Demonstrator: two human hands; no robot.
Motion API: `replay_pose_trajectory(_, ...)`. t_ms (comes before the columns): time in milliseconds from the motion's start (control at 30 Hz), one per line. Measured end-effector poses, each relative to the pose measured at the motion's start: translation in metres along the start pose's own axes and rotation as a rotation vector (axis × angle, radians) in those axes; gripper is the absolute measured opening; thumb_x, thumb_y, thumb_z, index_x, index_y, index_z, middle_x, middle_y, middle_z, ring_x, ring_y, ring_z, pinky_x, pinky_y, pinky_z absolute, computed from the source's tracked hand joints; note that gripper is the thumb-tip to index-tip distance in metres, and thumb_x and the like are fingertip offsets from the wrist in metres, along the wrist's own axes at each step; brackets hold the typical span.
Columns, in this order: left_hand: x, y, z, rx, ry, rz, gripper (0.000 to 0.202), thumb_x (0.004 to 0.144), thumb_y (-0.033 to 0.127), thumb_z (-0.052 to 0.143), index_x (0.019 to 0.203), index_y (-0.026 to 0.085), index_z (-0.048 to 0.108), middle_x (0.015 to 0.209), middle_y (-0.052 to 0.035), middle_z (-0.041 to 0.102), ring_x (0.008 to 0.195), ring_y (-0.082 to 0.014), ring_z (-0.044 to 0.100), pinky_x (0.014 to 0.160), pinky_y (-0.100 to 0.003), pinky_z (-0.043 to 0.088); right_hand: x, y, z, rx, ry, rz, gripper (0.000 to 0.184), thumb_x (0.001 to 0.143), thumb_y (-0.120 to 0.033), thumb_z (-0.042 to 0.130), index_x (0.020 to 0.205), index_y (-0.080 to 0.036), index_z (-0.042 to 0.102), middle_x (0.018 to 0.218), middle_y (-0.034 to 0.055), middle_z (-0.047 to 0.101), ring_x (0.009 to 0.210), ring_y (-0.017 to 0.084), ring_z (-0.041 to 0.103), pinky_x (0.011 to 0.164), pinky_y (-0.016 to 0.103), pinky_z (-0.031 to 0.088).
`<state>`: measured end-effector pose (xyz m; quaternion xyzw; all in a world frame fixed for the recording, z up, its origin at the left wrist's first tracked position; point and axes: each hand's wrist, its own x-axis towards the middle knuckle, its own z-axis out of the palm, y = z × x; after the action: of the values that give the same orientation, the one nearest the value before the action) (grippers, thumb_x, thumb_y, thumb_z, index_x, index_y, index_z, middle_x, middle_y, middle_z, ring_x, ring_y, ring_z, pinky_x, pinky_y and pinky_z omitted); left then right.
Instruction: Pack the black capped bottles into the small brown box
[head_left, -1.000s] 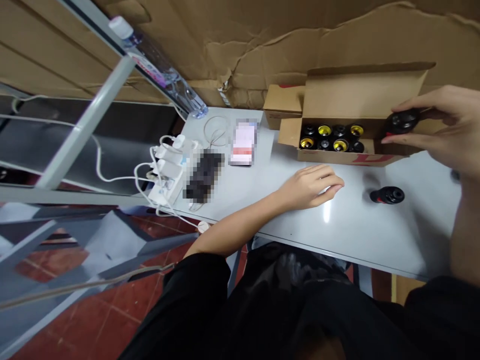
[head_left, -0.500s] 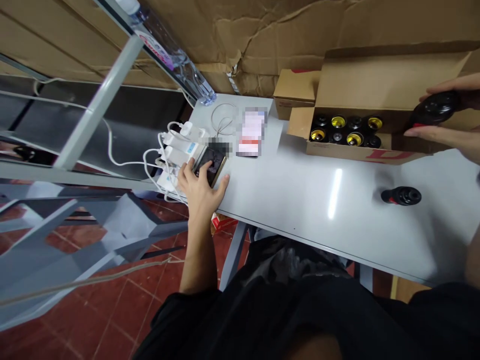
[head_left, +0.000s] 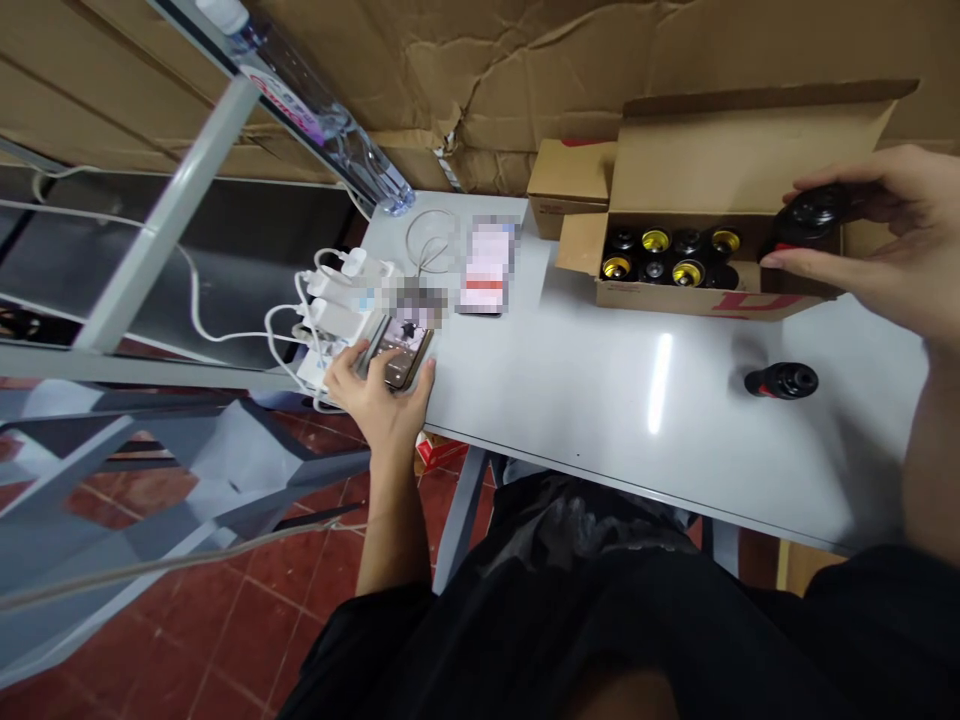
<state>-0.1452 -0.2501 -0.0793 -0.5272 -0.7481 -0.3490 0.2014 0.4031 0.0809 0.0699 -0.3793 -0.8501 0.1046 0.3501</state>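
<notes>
My left hand rests over a phone at the left end of the table, fingers spread, with a fingertip on its lit screen. On the right, my right hand is closed around a black bottle-shaped item with a bit of red, held tilted above the right part of an open cardboard box. Inside the box stand several black items, some with yellow tops. Another black bottle-shaped item with a red mark is on the table below the box.
A second phone, its screen blurred, lies on the table. White chargers and cables crowd the left end. A water bottle leans by the metal frame. A smaller carton stands beside the open box.
The phone screen under my left hand has gone from dark to a lit picture. My right hand has moved left with the black item, further over the box. The view has shifted slightly.
</notes>
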Motion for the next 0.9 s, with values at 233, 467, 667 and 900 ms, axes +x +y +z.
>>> replay_pose_trajectory(233, 0.009, 0.042, -0.007, 0.076, 0.003, -0.124, 0.033, 0.108, 0.049, 0.081, 0.130, 0.025, 0.079, 0.152, -0.0232, 0.069, 0.148, -0.0477, 0.068, 0.129, -0.076, 0.057, 0.001, -0.012, 0.002, 0.096, -0.010, -0.011, 0.072, 0.096, -0.081, 0.101, 0.153, -0.038, 0.093, 0.140, 0.0109, 0.095, 0.122, 0.042, 0.093, 0.114, 0.061, 0.074)
replay_pose_trajectory(467, 0.032, 0.170, 0.044, -0.397, -0.083, 0.443, 0.023, 0.107, 0.022, 0.083, 0.127, 0.030, 0.078, 0.124, -0.0094, 0.081, 0.116, -0.0318, 0.074, 0.103, -0.053, 0.058, 0.004, -0.011, 0.010, 0.115, -0.045, -0.035, 0.087, 0.087, -0.105, 0.092, 0.139, -0.035, 0.098, 0.113, 0.0110, 0.096, 0.092, 0.036, 0.091, 0.084, 0.057, 0.076)
replay_pose_trajectory(667, 0.063, 0.249, 0.087, -0.610, -0.313, 0.576, 0.010, 0.116, 0.027, 0.078, 0.125, 0.030, 0.080, 0.120, -0.0093, 0.079, 0.116, -0.0313, 0.072, 0.101, -0.053, 0.059, 0.002, -0.009, 0.006, 0.122, 0.012, -0.103, 0.074, 0.091, -0.086, 0.104, 0.146, -0.036, 0.097, 0.130, 0.0128, 0.095, 0.108, 0.039, 0.090, 0.096, 0.057, 0.072)
replay_pose_trajectory(900, 0.100, 0.218, 0.106, -0.501, -0.180, 0.340, 0.025, 0.117, 0.052, 0.078, 0.124, 0.027, 0.080, 0.119, -0.0096, 0.071, 0.126, -0.0356, 0.073, 0.121, -0.069, 0.060, 0.007, -0.014, -0.008, 0.035, -0.010, -0.074, 0.070, 0.094, -0.088, 0.100, 0.145, -0.040, 0.096, 0.130, 0.0126, 0.091, 0.117, 0.044, 0.085, 0.104, 0.064, 0.069)
